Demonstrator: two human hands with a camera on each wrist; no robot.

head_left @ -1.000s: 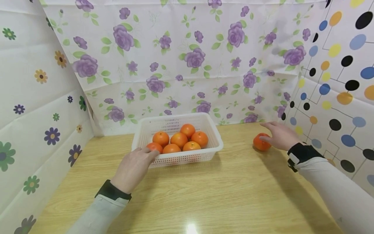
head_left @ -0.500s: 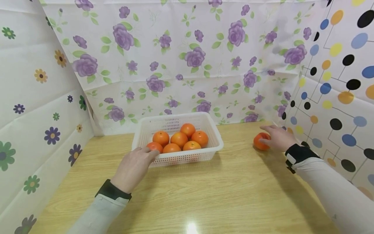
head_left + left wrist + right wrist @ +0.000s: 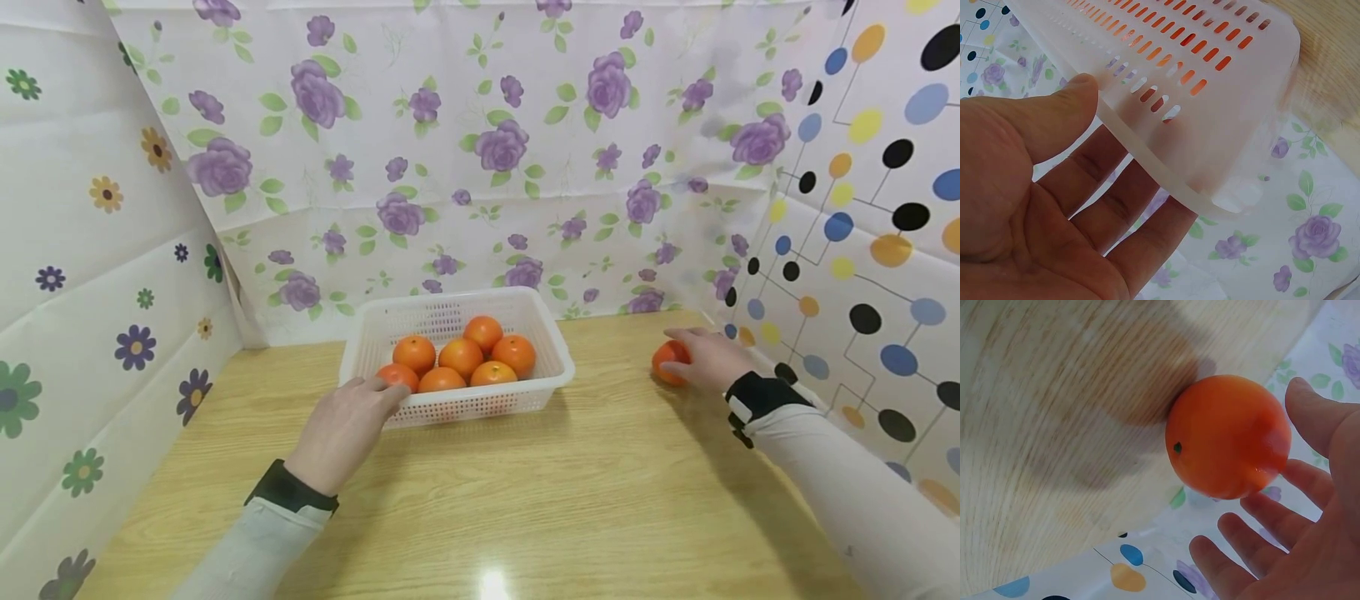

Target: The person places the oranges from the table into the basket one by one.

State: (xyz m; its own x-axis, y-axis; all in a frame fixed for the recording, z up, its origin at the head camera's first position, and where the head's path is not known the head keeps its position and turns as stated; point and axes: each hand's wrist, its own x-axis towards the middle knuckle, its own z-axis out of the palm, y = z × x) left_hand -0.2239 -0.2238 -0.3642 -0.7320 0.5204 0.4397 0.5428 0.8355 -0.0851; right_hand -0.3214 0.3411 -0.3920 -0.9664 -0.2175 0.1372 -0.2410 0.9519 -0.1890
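Observation:
A white perforated plastic basket (image 3: 561, 377) stands near the back wall, with several oranges (image 3: 460, 358) inside. My left hand (image 3: 347, 432) holds its front left corner. In the left wrist view, my thumb lies on one side of the basket wall (image 3: 1222, 144) and the fingers show faintly through it from the other side. Far to the right, a single orange (image 3: 667, 362) rests on the table. Over its right side my right hand (image 3: 716, 358) hovers with the fingers spread. In the right wrist view, the thumb and fingers curve loosely beside this orange (image 3: 1225, 437), its small green stem mark facing away.
The wooden table (image 3: 465, 492) spreads between and in front of both hands. White cloth with purple flowers (image 3: 397, 214) hangs behind the basket. A dotted cloth (image 3: 888, 275) stands close beside the right hand, and a flowered one (image 3: 90, 333) on the left.
My right hand has moved slightly left and down, closer over the single orange, covering more of it. The left hand and the basket have stayed in place.

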